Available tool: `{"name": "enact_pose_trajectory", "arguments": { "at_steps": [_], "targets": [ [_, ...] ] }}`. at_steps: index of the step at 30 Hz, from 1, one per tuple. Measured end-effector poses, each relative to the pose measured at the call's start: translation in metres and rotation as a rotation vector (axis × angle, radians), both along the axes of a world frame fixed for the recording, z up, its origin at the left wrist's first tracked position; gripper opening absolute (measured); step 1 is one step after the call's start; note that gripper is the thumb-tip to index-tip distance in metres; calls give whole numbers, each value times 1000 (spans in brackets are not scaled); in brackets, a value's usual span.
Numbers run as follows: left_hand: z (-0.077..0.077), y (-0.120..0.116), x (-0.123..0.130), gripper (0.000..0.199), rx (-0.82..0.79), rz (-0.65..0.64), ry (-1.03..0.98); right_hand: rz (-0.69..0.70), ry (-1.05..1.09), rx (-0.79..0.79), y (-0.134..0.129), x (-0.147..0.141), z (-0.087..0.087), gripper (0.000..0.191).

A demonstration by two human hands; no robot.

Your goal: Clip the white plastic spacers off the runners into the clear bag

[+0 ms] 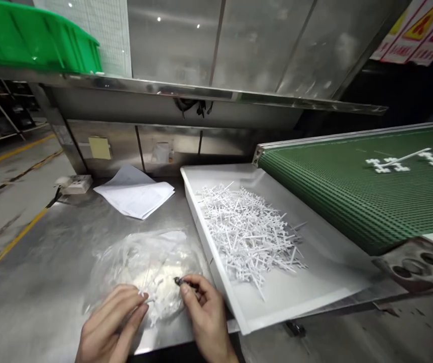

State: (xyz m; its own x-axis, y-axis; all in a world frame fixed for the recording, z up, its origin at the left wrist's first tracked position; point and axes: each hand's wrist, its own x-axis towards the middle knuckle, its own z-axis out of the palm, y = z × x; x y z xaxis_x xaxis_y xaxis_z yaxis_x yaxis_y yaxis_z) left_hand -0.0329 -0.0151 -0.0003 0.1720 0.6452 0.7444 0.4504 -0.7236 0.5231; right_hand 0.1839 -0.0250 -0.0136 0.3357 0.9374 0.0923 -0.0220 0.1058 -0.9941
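Observation:
My left hand point(113, 322) is closed, pinching a small white plastic piece point(147, 299) between thumb and fingertips. A short dark tool point(179, 281) sticks out of my closed right hand point(209, 317); most of it is hidden in the fingers, so its exact kind does not show. The two hands are a little apart, over a clear plastic bag point(120, 257) that lies on the metal table. Small white pieces show in or on the bag between my hands. To the right, a white tray point(318, 282) bears a heap of thin branched white plastic parts point(245, 227).
A green conveyor belt point(337, 191) ends above the tray's right side, carrying white plastic parts point(388, 164). Folded white paper point(135, 194) lies behind the bag, near a power socket point(76, 184). Overhead, a metal shelf edge point(201, 91) crosses, with a green bin point(35, 38) on it.

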Motion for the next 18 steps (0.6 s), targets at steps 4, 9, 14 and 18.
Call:
{"name": "enact_pose_trajectory", "arguments": {
  "at_steps": [4, 9, 14, 18],
  "targets": [
    [27, -24, 9, 13, -332, -18, -350, 34, -21, -39, -4, 5, 5, 37],
    [37, -29, 2, 7, -345, -30, -502, 21, -18, -103, -7, 8, -13, 37],
    [38, -37, -14, 5, -192, 62, -403, -51, -78, -65, -8, 12, -13, 37],
    [28, -61, -42, 3, -134, 213, -287, -84, -161, -10, -11, 17, -15, 32]
  ]
}}
